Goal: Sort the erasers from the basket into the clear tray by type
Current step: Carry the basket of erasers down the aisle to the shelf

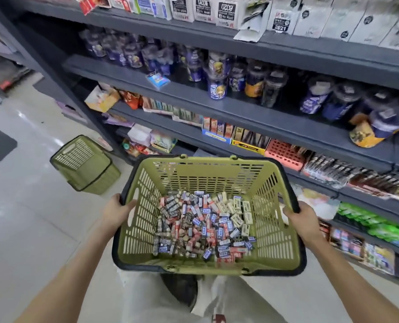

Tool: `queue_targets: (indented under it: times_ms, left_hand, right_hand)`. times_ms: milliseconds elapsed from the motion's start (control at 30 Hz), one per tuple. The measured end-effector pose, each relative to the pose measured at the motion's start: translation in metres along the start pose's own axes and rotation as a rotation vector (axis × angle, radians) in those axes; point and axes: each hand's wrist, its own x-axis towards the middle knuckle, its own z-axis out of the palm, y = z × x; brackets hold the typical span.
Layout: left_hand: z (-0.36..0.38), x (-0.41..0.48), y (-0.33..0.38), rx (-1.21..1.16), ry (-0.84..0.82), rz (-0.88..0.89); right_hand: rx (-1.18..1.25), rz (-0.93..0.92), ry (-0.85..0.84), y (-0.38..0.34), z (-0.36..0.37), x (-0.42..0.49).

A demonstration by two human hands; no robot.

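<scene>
Erasers [203, 223] lie heaped on the floor of the green basket [276, 229], between my two grips. My left hand [117, 209] curls round its left rim, my right hand [304, 219] clasps the right rim, both carrying it beside the shelves [217, 108].

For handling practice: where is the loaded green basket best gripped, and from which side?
By the dark rim at both ends, left hand and right hand each from its own side: the basket is wide, and loose erasers need it level.
</scene>
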Motion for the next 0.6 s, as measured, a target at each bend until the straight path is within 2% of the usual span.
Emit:
queue_targets:
  times_ms: [200, 400, 600]
  left_hand:
    - [0.016, 0.076, 0.023, 0.165, -0.171, 0.093]
    - [0.024, 0.160, 0.043, 0.414, -0.453, 0.194]
    - [0.062, 0.219, 0.040, 0.495, -0.515, 0.260]
  right_hand:
    - [0.079, 0.233, 0.166, 0.006, 0.044, -0.001]
    - [0.090, 0.462, 0.297, 0.016, 0.090, -0.014]
    - [0.103, 0.533, 0.327, 0.040, 0.127, 0.002]
